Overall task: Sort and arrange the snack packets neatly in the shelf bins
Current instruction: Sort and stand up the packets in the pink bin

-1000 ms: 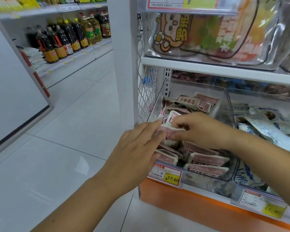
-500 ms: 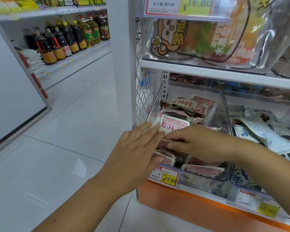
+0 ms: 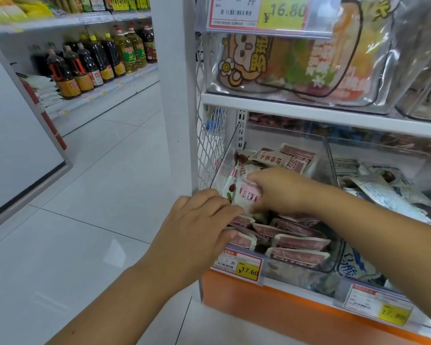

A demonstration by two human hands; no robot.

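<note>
A clear plastic bin [image 3: 330, 168] on the lower shelf holds several small red-and-white snack packets [image 3: 300, 244], some lined up at the front, others loose at the back [image 3: 281, 156]. My right hand [image 3: 281, 190] reaches in from the right and grips a white-and-red packet [image 3: 246, 194] over the bin's left side. My left hand [image 3: 197, 225] is at the bin's front left corner, fingers curled, with the fingertips touching that packet's lower edge.
A neighbouring bin [image 3: 388, 192] to the right holds blue-and-white packets. Big snack bags [image 3: 291, 63] fill the shelf above. Price tags [image 3: 238, 265] hang on the shelf edge. A white post [image 3: 174, 95] and wire mesh stand left of the bin. Bottles [image 3: 92, 66] line a far shelf across the aisle.
The right hand has lifted from lying flat over the packets and now grips one packet held upright. The left hand has stayed at the bin's front left corner.
</note>
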